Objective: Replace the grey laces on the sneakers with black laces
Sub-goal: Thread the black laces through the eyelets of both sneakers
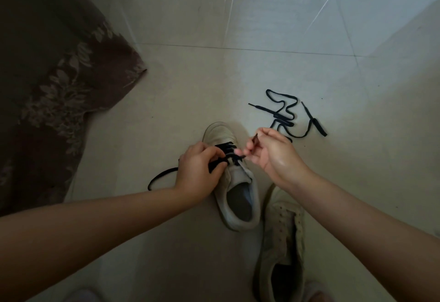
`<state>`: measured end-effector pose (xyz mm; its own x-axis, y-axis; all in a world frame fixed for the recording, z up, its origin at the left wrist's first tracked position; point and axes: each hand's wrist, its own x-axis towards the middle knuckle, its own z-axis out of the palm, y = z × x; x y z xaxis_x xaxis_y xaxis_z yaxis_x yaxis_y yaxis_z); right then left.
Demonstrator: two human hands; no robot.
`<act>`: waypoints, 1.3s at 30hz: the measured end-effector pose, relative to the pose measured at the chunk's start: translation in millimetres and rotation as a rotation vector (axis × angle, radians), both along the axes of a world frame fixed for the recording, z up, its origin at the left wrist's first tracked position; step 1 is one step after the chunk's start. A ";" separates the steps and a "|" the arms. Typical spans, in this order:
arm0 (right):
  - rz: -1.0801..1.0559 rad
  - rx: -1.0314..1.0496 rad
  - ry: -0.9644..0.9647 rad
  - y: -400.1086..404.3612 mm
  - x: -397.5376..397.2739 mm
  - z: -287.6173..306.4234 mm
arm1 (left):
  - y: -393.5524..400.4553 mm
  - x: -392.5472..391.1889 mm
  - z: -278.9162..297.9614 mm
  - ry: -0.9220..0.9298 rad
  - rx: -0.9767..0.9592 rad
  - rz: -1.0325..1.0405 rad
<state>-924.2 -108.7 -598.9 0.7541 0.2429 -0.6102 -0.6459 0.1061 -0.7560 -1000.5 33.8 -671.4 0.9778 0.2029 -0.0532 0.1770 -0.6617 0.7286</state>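
The pale sneaker lies mid-floor, toe pointing away; the left hand grips the black lace over its eyelets, while the right hand, just right, pinches the lace tip

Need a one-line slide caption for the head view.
Left hand and right hand thread a black lace through a pale sneaker; spare lace lies beyond.

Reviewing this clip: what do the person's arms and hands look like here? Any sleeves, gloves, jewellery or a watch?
Both forearms are bare up to the frame edge, with no sleeves in view. The left hand and right hand wear no gloves, and no rings, bracelets or watch show on the fingers or wrists. The dim light hides finer detail such as the nails.
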 end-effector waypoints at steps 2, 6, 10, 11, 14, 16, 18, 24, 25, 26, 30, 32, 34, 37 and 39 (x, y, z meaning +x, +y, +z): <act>0.033 -0.065 0.013 -3.7 2.1 -6.0 | 1.3 1.3 1.5 -0.072 0.117 -0.045; 0.663 -0.743 -0.320 -17.9 4.8 -17.8 | 5.1 4.9 0.5 -0.085 0.226 -0.093; 0.931 -0.953 -0.534 -18.1 1.2 -17.8 | 11.7 2.4 -4.4 0.233 0.012 0.000; 0.970 -1.000 -0.558 -18.8 1.7 -18.4 | 13.1 0.8 -5.2 0.295 0.007 0.000; 1.048 -1.030 -0.569 -23.2 6.7 -17.5 | 15.9 -5.4 -10.7 0.359 0.091 -0.117; 0.995 -0.916 -0.545 -28.6 11.4 -15.7 | 17.8 -8.1 -13.2 0.324 0.111 -0.148; 0.858 -0.828 -0.505 -36.8 16.9 -16.5 | 22.3 -7.6 -14.7 0.277 0.067 -0.112; -0.175 -0.086 0.093 -62.5 32.0 -16.4 | 46.0 0.0 -20.4 0.292 0.138 -0.076; -0.274 0.025 0.149 -66.7 32.7 -15.3 | 45.9 -0.1 -21.2 0.301 0.141 -0.081; -0.356 0.115 0.186 -69.4 33.8 -15.6 | 44.6 -0.4 -21.8 0.311 0.138 -0.082; -0.329 0.015 0.218 -71.8 36.5 -22.6 | 41.2 1.4 -21.1 0.303 0.129 -0.056; 0.009 -0.356 -0.010 -77.3 35.4 -28.3 | 42.5 5.6 -17.5 0.275 0.149 -0.041; 0.469 -0.713 -0.359 -83.8 32.3 -27.3 | 44.7 9.6 -12.9 0.232 0.181 -0.021; 1.039 -0.791 -0.448 -83.4 27.2 -20.6 | 48.9 14.8 -8.0 0.205 0.186 0.028; 1.089 -0.718 -0.371 -81.3 23.9 -15.7 | 50.3 17.1 -6.8 0.223 0.172 0.052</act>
